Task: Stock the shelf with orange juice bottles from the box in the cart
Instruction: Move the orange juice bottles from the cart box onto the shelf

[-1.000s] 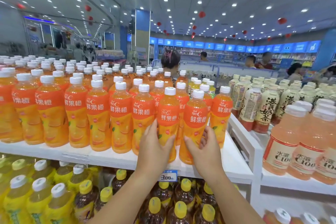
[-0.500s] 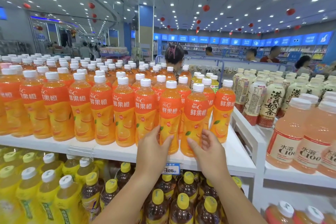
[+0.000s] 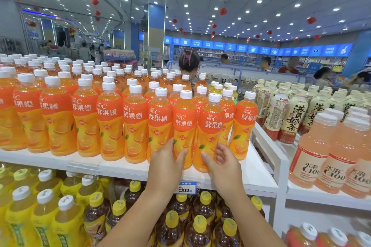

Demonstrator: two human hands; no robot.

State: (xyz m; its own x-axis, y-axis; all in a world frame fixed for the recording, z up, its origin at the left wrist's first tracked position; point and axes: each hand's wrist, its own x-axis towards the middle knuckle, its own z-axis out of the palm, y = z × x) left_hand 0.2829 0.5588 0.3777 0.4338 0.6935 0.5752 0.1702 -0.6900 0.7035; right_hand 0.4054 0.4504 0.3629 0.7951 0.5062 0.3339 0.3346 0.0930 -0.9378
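Observation:
Several orange juice bottles with white caps fill the white top shelf (image 3: 128, 168). Two of them stand at the shelf's front edge, ahead of the rows. My left hand (image 3: 167, 159) wraps around the lower left side of the left front bottle (image 3: 184, 124). My right hand (image 3: 223, 161) cups the lower right side of the right front bottle (image 3: 211, 126), thumb on its front and fingers loosely curled beside it. Both bottles stand upright and close together. The cart and the box are out of view.
A white divider (image 3: 267, 146) bounds the shelf on the right, with milk tea bottles (image 3: 292, 118) and pink drink bottles (image 3: 331, 154) beyond it. Yellow-capped tea bottles (image 3: 180, 224) fill the shelf below, behind a price tag (image 3: 185, 188). People stand in the far aisle.
Both hands have slid a little lower on the two front bottles, which stay upright on the shelf. My right hand's fingers have loosened slightly. The camera has tilted up a little.

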